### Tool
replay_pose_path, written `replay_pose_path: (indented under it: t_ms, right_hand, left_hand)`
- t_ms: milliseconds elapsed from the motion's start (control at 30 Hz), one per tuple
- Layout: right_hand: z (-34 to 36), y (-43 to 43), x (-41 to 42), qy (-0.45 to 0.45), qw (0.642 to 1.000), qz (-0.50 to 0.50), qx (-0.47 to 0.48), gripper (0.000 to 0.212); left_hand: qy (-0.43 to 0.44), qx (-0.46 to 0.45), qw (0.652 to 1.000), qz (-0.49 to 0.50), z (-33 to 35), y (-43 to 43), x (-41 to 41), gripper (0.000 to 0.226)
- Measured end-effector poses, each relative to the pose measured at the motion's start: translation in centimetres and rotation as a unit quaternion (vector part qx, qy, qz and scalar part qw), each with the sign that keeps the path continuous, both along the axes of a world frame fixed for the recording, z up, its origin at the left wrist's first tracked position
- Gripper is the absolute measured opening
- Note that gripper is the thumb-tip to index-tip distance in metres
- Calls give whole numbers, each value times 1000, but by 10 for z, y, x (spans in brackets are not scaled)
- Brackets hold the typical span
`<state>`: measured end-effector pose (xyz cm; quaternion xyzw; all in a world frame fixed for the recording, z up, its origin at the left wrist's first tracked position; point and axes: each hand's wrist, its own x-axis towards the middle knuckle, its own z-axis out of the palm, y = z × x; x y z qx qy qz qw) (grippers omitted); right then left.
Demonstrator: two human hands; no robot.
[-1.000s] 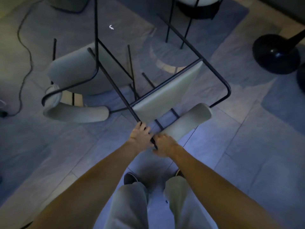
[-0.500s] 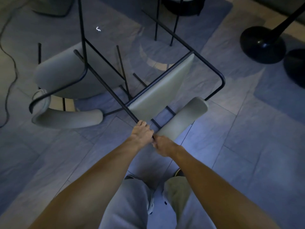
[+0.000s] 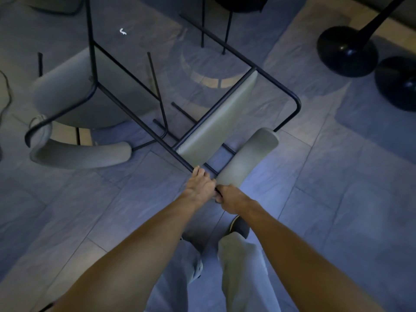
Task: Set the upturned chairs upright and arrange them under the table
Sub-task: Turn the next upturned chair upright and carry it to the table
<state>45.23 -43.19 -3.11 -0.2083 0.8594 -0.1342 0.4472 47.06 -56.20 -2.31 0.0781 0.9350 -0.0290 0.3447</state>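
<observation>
Two hands meet on the near chair (image 3: 221, 122) at the middle of the view, close together on its black tube frame (image 3: 135, 118). The left hand (image 3: 201, 184) curls its fingers over the tube where it runs down toward the person. The right hand (image 3: 233, 201) is wrapped round the tube just beside it, at the near end of the grey backrest pad (image 3: 247, 158). The two hands almost touch.

This chair is tilted off its feet. Its grey seat pad shows nearly edge on, and a rounded loop of frame reaches out to the right. Long black bars run away to the far left. I cannot tell which part of it rests on the grey tiled floor (image 3: 337, 199).

Left of it, a second chair (image 3: 74, 93) lies upturned with thin black legs pointing up. Its seat faces the floor, and its curved backrest (image 3: 83, 155) lies on the tiles nearer the person. One bar of the held chair crosses in front of it.

At the far edge, two thin legs (image 3: 227, 30) stand under a dark seat (image 3: 238, 3) that the picture cuts off. Two black domed pedestal bases (image 3: 346, 52) (image 3: 398, 86) sit on the floor at the far right, the first with a slanting pole. A cable (image 3: 5, 95) loops along the left edge, and a small white scrap (image 3: 122, 31) lies on the far floor.

Near the bottom, light trousers (image 3: 243, 266) and a dark shoe (image 3: 242, 226) show between the forearms.
</observation>
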Motion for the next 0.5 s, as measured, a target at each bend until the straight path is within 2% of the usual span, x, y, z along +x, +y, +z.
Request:
replay_pose_path:
  t_ms: [167, 367, 500]
  right_hand:
    - [-3, 20, 18, 11, 999, -23, -25, 19]
    - [-7, 24, 34, 25, 999, -14, -39, 26]
    - [-13, 35, 41, 35, 998, -5, -53, 30]
  left_hand:
    - [4, -9, 1000, 2, -2, 15, 16, 43]
    - [4, 1, 1000, 7, -3, 18, 29, 51]
    - [-1, -5, 1000, 16, -6, 27, 40, 47]
